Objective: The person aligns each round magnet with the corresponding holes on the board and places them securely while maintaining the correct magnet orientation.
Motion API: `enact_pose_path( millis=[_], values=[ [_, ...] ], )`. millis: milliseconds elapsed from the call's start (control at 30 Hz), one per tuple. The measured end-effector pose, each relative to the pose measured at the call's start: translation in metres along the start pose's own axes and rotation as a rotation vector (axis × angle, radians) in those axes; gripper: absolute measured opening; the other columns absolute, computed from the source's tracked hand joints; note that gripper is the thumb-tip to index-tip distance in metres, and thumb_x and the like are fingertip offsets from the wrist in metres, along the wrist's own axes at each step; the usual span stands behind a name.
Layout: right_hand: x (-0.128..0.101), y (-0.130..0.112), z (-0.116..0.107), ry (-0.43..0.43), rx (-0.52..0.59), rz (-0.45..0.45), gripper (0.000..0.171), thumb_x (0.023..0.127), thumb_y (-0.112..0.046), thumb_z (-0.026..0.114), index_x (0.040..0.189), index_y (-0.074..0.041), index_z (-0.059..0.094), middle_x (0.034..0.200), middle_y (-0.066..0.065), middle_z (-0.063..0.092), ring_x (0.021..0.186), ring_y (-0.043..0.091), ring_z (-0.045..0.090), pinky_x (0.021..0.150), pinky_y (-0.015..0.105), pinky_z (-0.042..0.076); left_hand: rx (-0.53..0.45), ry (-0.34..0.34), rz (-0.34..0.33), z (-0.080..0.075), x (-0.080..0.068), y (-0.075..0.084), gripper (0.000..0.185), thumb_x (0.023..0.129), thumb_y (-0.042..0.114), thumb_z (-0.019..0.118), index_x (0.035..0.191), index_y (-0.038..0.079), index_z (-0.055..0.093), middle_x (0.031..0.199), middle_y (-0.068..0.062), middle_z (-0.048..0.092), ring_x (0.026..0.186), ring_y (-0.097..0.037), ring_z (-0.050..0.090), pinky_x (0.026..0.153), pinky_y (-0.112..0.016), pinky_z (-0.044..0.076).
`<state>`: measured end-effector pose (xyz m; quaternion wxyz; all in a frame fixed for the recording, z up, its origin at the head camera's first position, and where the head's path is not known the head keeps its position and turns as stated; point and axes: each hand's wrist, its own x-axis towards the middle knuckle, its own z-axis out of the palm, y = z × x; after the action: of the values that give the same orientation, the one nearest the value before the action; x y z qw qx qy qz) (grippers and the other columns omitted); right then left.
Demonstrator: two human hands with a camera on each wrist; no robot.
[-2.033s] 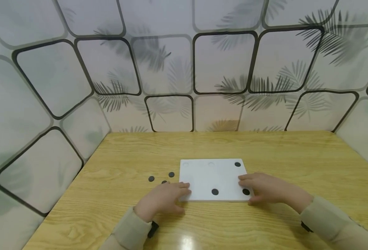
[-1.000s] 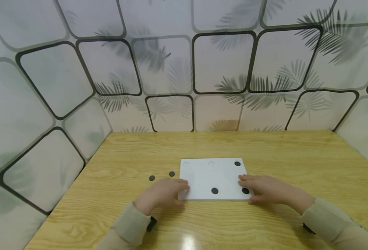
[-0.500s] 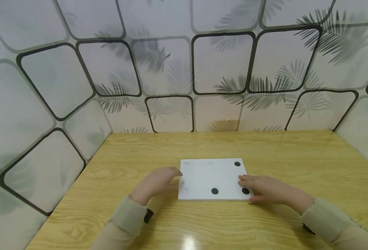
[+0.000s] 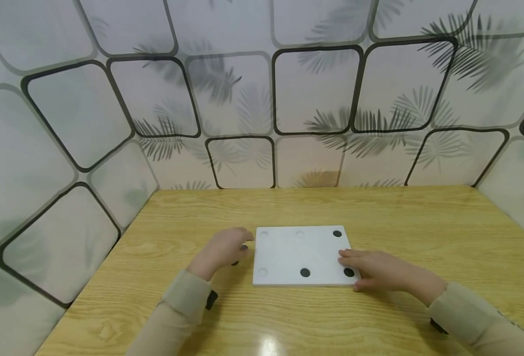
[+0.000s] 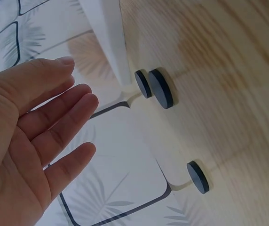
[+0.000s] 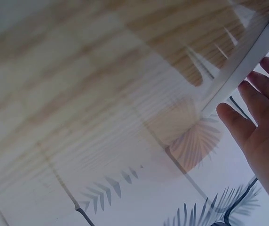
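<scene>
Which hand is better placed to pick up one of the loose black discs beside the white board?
Left. The left hand hovers open over the loose discs; the right hand rests on the white board.

Bright, even light; glare on the table's [image 4: 266, 341] near edge, wide-angle bending, blurred wrist views

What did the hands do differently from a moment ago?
The left hand slid off the near left corner of the white board, uncovering an empty hollow, and moved out over the loose black discs on the table, fingers open. The right hand stayed on the board's right edge; the three discs on the board did not move.
</scene>
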<state>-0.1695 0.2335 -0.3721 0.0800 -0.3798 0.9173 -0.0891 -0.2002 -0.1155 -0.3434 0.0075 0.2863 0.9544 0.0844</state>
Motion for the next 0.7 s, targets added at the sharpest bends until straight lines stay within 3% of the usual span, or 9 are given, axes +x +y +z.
enact_pose_path(
  millis=[133,500,700],
  values=[
    [0.0,-0.001,-0.001,-0.001,-0.001,-0.001,0.06,0.079,-0.035,0.063,0.124,0.001,0.049,0.131,0.017,0.042,0.118,0.033,0.04,0.092,0.048,0.036,0.013,-0.04,-0.032,0.001,0.004,-0.002,0.027,0.081,0.012,0.064,0.106,0.004,0.061,0.101,-0.007,0.061,0.09,-0.02,0.057,0.076,-0.032,0.048],
    [0.001,-0.001,0.0,0.001,-0.011,0.005,0.059,0.077,-0.032,0.065,0.123,0.002,0.05,0.13,0.018,0.043,0.116,0.034,0.041,0.092,0.047,0.036,0.067,-0.079,-0.038,0.008,0.008,-0.009,0.024,0.081,0.013,0.064,0.103,0.003,0.062,0.098,-0.007,0.06,0.089,-0.021,0.057,0.077,-0.032,0.048],
    [0.001,-0.001,-0.001,-0.006,-0.001,0.011,0.059,0.078,-0.034,0.064,0.124,0.0,0.05,0.13,0.017,0.042,0.117,0.033,0.041,0.092,0.047,0.036,0.083,-0.086,-0.023,0.013,0.01,-0.016,0.008,0.081,0.01,0.063,0.088,0.006,0.062,0.084,-0.003,0.058,0.075,-0.016,0.054,0.067,-0.031,0.047]
  ],
)
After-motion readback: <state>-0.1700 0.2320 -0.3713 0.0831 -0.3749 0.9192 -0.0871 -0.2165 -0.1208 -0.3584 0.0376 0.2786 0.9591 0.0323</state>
